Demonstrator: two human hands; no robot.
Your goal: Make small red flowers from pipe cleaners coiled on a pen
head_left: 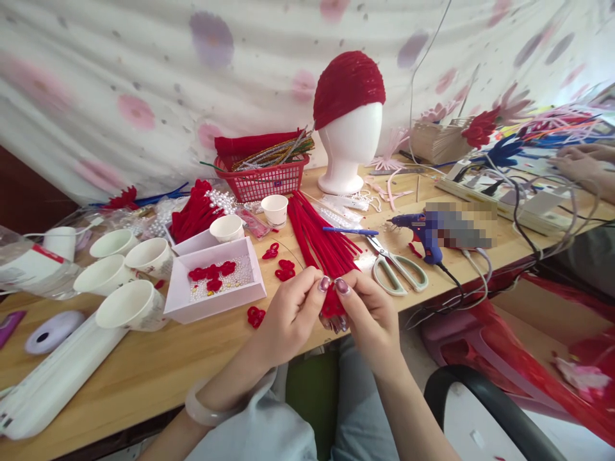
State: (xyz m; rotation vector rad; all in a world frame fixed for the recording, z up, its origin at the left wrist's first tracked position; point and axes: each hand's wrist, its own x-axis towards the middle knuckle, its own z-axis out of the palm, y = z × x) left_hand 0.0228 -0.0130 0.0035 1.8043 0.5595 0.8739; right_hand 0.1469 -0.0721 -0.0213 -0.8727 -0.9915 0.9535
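My left hand [300,301] and my right hand [368,314] meet at the table's front edge, thumbs and fingertips pinched together. Between them is a small red fuzzy pipe cleaner piece [331,304], partly covered by my fingers. Just beyond my hands lies a fan of long red pipe cleaners [319,234], with a blue pen [350,231] across it. Scissors with pale handles [396,269] rest to the right. Looped red pipe cleaner pieces [285,270] lie left of the bundle, and another looped piece [255,317] sits beside my left hand.
A white box [216,307] holds beads and red loops. Paper cups [132,307] crowd the left. Behind stand a red basket [264,182] and a foam head [350,141] in a red cap. A blue glue gun [420,234] and power strip [504,205] lie right, near another person's hand [583,166].
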